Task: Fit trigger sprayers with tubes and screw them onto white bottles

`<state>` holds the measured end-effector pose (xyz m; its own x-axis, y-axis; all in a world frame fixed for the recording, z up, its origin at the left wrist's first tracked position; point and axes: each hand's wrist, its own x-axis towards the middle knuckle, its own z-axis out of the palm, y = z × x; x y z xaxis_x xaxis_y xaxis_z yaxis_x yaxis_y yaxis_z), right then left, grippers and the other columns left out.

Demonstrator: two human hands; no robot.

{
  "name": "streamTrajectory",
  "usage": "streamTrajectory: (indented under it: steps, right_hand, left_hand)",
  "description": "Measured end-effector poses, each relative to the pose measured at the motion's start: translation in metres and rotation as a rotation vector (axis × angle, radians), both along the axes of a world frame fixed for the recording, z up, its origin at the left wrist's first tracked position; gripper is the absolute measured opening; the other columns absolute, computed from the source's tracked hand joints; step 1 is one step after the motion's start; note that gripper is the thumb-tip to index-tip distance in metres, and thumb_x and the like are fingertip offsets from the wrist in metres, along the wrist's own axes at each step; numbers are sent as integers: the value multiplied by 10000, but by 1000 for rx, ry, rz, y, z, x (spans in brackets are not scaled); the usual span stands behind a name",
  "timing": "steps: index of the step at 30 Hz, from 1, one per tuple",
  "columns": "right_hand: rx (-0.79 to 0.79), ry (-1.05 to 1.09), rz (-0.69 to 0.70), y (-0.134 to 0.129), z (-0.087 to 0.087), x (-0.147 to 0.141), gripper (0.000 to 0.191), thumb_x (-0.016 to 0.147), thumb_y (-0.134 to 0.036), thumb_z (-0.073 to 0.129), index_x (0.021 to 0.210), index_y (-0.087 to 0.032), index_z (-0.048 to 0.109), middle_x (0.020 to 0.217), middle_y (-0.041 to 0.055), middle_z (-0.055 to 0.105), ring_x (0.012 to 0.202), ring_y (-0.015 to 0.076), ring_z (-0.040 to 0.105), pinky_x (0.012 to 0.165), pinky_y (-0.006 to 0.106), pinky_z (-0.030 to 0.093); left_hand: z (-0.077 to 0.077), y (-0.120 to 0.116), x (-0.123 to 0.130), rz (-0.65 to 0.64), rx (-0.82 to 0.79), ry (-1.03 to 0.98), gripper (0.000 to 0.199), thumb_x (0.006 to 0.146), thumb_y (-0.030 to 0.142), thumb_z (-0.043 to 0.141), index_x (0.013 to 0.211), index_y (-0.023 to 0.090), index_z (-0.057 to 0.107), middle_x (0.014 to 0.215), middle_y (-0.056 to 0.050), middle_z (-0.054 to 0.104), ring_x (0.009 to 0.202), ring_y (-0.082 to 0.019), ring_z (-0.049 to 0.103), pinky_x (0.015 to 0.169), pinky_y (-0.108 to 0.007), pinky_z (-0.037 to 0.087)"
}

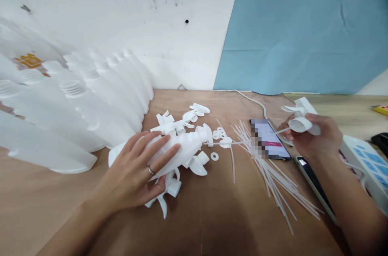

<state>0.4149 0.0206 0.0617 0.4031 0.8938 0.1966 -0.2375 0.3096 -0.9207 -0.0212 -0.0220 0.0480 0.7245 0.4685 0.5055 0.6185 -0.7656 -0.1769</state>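
My left hand (pixel 136 171), with a ring on one finger, is wrapped over a white plastic bottle (pixel 186 145) that lies on its side, neck to the right. My right hand (pixel 323 137), raised at the right, grips a white trigger spray head (pixel 304 106). A thin tube (pixel 282 130) sticks out of its collar to the left. Loose spray heads (pixel 198 165) lie around and beneath the bottle. Near the bottle's neck are several small ring washers (pixel 214 156). A bundle of thin white tubes (pixel 279 183) is spread on the wooden table (pixel 212 219).
Rows of upright white bottles (pixel 91 86) fill the left side. A phone (pixel 274 143) with a lit screen, a dark slim device (pixel 315 187) and a white power strip (pixel 366 163) are at the right. A cable (pixel 254 100) runs near the wall with its blue sheet (pixel 297 30).
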Motion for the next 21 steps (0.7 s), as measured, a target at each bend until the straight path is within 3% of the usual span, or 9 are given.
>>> streamTrajectory:
  steps: [13,18,21]
  right_hand:
    - [-4,12,-37,0,4,1,174,527,-297,643,602,-142,621,546,35,544,391,154,498,289,268,329]
    - [-84,43,125,-10,-5,-49,184,605,-311,745,674,-173,645,614,-16,560,435,63,369,342,183,317]
    - [-180,1,268,-25,-17,-88,256,682,-375,792,792,-156,716,619,10,579,476,94,412,375,209,340]
  left_hand:
    - [0,0,-1,-31,-7,14,706,792,214,635,1467,221,428,1408,-139,529,1303,-379,474,1055,-594,402]
    - [0,-5,7,-66,-4,61,700,800,224,625,1473,203,435,1419,-139,525,1311,-400,456,1051,-617,387]
    - [1,-9,11,-81,-2,78,687,815,214,609,1479,206,429,1452,-130,500,1329,-393,443,1072,-610,376]
